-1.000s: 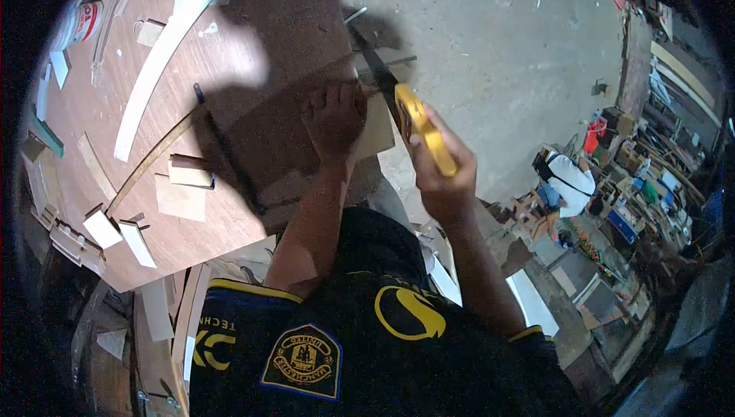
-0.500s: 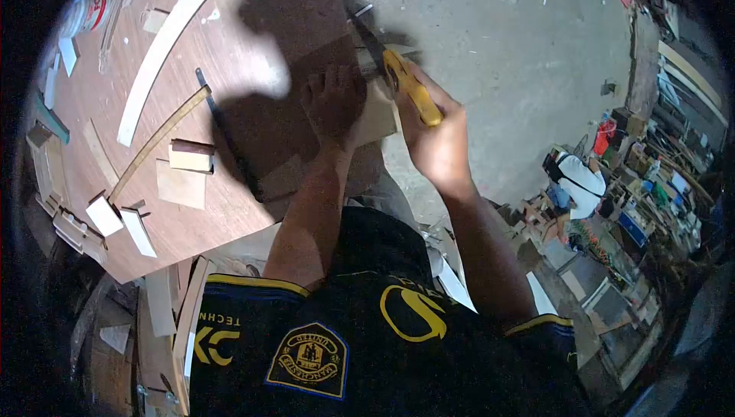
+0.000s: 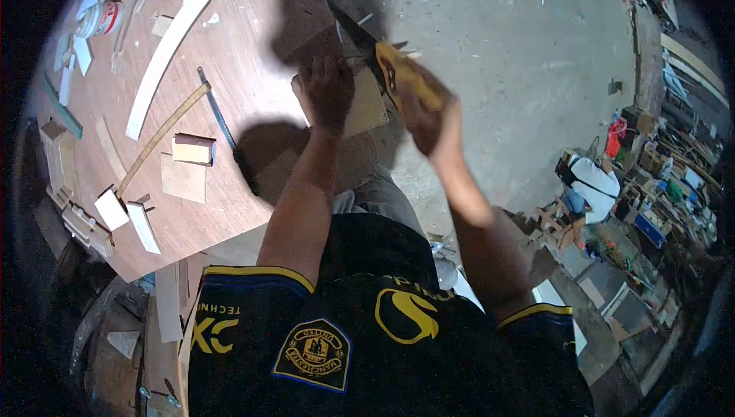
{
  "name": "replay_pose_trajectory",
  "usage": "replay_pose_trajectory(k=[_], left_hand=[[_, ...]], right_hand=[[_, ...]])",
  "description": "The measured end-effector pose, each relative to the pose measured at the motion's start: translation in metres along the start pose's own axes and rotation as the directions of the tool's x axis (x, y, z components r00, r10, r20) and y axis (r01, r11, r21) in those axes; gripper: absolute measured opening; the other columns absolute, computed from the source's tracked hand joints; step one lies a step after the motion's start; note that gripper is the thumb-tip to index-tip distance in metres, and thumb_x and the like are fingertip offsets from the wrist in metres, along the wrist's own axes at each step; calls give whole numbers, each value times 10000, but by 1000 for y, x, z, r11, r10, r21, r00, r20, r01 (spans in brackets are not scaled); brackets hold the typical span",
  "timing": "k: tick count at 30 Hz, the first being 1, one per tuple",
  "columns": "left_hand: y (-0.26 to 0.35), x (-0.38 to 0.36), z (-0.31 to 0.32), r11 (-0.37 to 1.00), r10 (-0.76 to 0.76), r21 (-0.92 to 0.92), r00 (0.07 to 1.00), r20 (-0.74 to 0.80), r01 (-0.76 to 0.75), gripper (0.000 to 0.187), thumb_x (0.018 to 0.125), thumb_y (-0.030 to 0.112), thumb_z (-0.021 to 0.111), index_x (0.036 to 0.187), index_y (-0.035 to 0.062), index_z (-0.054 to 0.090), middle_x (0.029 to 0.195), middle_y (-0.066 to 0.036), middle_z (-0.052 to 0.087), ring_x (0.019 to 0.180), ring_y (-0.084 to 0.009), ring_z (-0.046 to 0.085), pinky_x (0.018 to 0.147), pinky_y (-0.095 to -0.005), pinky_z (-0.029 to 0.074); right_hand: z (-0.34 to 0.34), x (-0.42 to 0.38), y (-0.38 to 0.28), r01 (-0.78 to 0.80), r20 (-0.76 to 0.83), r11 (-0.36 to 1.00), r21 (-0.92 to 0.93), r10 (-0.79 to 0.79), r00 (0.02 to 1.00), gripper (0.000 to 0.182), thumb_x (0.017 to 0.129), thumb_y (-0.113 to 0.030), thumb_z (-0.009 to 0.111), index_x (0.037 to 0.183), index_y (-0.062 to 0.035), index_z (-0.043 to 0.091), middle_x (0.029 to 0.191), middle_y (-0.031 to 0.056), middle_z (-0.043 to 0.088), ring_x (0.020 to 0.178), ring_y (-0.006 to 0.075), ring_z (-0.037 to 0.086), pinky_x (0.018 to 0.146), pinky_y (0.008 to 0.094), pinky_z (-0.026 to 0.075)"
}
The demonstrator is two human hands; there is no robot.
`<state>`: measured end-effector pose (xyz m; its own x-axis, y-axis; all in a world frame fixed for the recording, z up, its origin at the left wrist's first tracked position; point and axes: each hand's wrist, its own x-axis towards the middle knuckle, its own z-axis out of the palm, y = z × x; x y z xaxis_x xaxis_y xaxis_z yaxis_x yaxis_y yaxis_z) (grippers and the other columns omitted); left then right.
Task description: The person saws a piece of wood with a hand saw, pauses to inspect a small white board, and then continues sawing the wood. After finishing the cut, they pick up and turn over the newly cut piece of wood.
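My right hand (image 3: 435, 122) is wrapped round the yellow handle of a handsaw (image 3: 409, 78). The saw's dark blade (image 3: 356, 36) slants up and to the left, over the right edge of the wooden worktable (image 3: 237, 49). My left hand (image 3: 329, 95) lies palm down, fingers stretched forward, on a flat piece of wood (image 3: 367, 107) at that same edge. Deep shadow covers the fingers, and whether the blade's teeth touch the wood cannot be made out.
A hammer (image 3: 164, 127), a hacksaw (image 3: 220, 120), a small wood block (image 3: 194, 150) and a long curved white strip (image 3: 172, 42) lie on the table. A white tub (image 3: 99, 19) stands farther back. Right of the table is concrete floor (image 3: 505, 72); a person (image 3: 593, 187) crouches beside scattered wood.
My right hand and the handsaw have moved a little forward and left, and the blade reaches farther over the table. My left hand stays on the wood. The shadows have shifted.
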<state>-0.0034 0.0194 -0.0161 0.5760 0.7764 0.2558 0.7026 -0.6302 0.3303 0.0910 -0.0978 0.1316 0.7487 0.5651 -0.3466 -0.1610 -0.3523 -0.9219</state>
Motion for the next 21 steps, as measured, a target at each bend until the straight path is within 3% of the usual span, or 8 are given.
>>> replay_pose_trajectory(k=[4, 6, 7, 12, 14, 18, 19, 21], left_hand=[[4, -2, -7, 998, -54, 22, 998, 44, 53, 186, 898, 288, 607, 916, 112, 664, 926, -70, 651, 950, -309, 599, 820, -488, 446], [6, -2, -14, 767, -386, -503, 913, 134, 399, 208, 909, 307, 600, 915, 110, 665, 951, -73, 661, 956, -311, 597, 838, -489, 438], [4, -1, -11, 991, -90, -101, 994, -66, 83, 193, 907, 295, 609, 910, 112, 669, 968, -81, 668, 937, -314, 592, 840, -477, 432], [15, -2, -18, 930, -219, -332, 962, -163, 155, 108, 859, 235, 653, 870, 130, 673, 1012, -63, 662, 930, -297, 566, 827, -451, 426], [8, -2, -27, 992, 122, -41, 974, 192, -116, 105, 845, 219, 659, 901, 130, 667, 1020, -46, 657, 946, -283, 563, 848, -451, 417], [16, -20, -26, 979, 156, -121, 984, -84, -165, 210, 837, 220, 664, 1031, 142, 668, 1066, -36, 638, 1034, -274, 545, 930, -466, 391], [28, -27, -36, 905, -77, -412, 994, 79, 103, 329, 866, 235, 652, 1183, 146, 657, 1269, -78, 606, 1244, -315, 488, 1059, -508, 350], [28, -29, -43, 973, 48, -229, 993, 103, -24, 399, 892, 245, 628, 1275, 137, 616, 1371, -92, 551, 1339, -340, 414, 1117, -531, 296]], right_hand=[[0, -65, 71, 239, 27, 954, -179, -238, 971, 518, 972, -95, 599, 1473, -41, 482, 1348, 201, 628, 1163, 249, 663, 928, 362, 542], [2, -66, 90, 269, 35, 933, -238, -268, 963, 531, 975, -103, 611, 1484, -55, 469, 1353, 206, 625, 1164, 262, 667, 926, 366, 544], [7, -65, 80, 281, 29, 925, -255, -283, 959, 534, 974, -116, 621, 1483, -57, 470, 1357, 203, 623, 1153, 273, 674, 917, 369, 549], [9, -54, 50, 197, -43, 959, -206, -210, 977, 550, 971, -133, 633, 1489, -63, 459, 1370, 195, 614, 1133, 312, 686, 909, 386, 557], [7, -48, 30, 279, 90, 872, -403, -265, 960, 494, 981, -115, 620, 1434, 33, 489, 1302, 238, 640, 1141, 314, 679, 903, 370, 546], [11, -49, 42, 301, 54, 877, -374, -304, 951, 493, 986, -110, 605, 1447, 13, 482, 1323, 239, 627, 1144, 327, 677, 912, 387, 550], [12, -49, 40, 284, 51, 890, -356, -285, 957, 493, 988, -114, 604, 1448, 12, 481, 1324, 239, 626, 1150, 325, 675, 918, 387, 549], [14, -49, 40, 274, 48, 903, -332, -274, 961, 493, 989, -118, 602, 1450, 10, 481, 1326, 240, 626, 1156, 324, 673, 923, 386, 548]])
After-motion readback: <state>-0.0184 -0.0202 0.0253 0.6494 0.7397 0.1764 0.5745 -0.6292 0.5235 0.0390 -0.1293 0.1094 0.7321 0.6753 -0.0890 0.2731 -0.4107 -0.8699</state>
